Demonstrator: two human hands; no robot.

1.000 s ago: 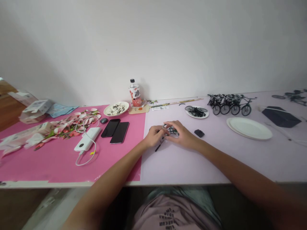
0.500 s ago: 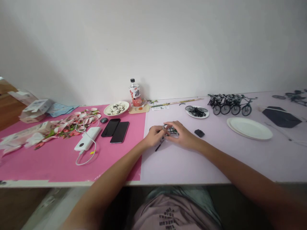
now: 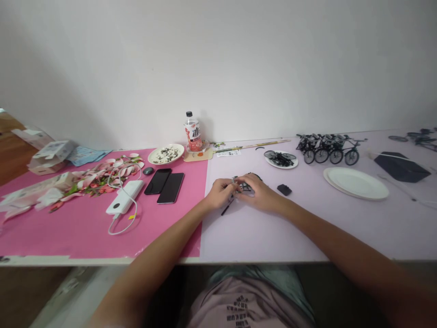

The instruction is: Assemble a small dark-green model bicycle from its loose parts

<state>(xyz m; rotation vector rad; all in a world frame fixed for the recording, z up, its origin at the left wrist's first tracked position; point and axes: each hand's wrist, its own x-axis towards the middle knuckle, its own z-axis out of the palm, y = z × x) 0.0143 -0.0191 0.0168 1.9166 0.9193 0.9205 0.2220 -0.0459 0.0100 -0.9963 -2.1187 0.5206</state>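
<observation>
Both hands meet over the pale part of the table, around a small dark model bicycle [image 3: 245, 186]. My left hand [image 3: 221, 193] is closed, its fingers pinching the left side of the model near a small silvery piece. My right hand [image 3: 256, 193] curves over the right side with its fingertips on the model. Most of the model is hidden by the fingers. A thin black rod [image 3: 226, 209] lies just below my left hand. To the right of my right hand is a small black part [image 3: 284, 189].
Behind on the right stand several model bicycles [image 3: 327, 149], beside a plate of black parts [image 3: 280, 159]. White plates [image 3: 358, 183] lie at the right. Leftward are two phones [image 3: 170, 188], a power bank [image 3: 124, 197], flowers [image 3: 102, 178], a bottle [image 3: 193, 132] and a plate of seeds [image 3: 166, 155].
My right hand's fingers have shifted slightly over the model, and a dark curved edge now shows above them. My left hand has hardly moved.
</observation>
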